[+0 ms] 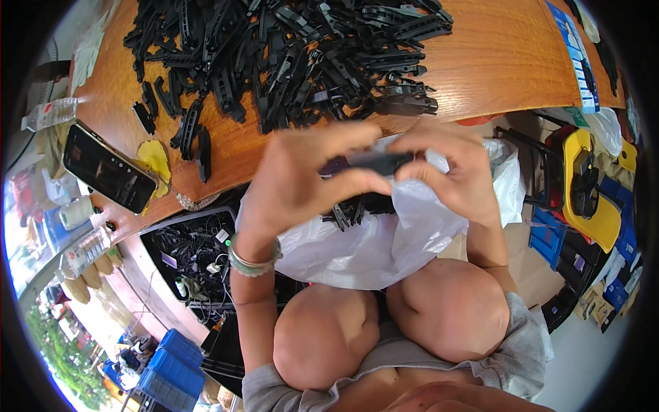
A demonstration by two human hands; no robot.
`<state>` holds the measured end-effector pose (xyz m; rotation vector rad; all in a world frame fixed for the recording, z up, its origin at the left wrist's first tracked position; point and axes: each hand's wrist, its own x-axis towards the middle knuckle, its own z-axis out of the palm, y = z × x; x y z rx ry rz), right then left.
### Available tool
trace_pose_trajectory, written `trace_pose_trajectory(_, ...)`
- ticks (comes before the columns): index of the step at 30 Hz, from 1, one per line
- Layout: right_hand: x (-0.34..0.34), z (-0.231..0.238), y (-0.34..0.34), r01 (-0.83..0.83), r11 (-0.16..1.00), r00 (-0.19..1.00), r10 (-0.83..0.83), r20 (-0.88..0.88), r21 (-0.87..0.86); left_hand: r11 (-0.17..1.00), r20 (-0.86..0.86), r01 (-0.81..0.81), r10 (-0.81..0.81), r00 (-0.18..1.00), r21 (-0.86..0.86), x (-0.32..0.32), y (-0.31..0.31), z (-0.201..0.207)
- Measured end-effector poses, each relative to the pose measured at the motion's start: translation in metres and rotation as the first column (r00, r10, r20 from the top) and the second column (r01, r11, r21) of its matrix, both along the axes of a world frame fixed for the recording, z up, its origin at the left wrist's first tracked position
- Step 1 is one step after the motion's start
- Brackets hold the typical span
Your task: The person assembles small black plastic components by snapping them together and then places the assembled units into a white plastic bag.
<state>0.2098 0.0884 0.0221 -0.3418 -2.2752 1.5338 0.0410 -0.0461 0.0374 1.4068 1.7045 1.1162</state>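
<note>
My left hand and my right hand are closed on a long black plastic part, one at each end, just off the table's near edge. The part is smeared by motion, so its exact kind cannot be made out. Under my hands a white plastic sack lies open across my lap, with several black pieces showing inside. Beyond my hands, a large heap of slim black plastic parts covers the far middle of the wooden table. A pale bangle circles my left wrist.
A phone leans at the table's left edge beside a yellow cloth-like piece. Lower left stands a bin full of black parts and cables, with blue crates beyond. On the right are a yellow chair and a blue printed sheet.
</note>
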Motion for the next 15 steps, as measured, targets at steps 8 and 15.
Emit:
trace_pose_trajectory(8,0.004,0.001,0.016,0.207,0.965,0.97,-0.224,0.098,0.158,0.966,-0.608,0.1,0.068,0.791,0.238,-0.018,0.083,-0.021)
trace_pose_trajectory(15,-0.012,-0.008,0.028,0.334,0.798,0.94,-0.32,-0.116,0.501,0.934,-0.699,0.008,0.261,0.665,0.357,-0.009,0.094,-0.015)
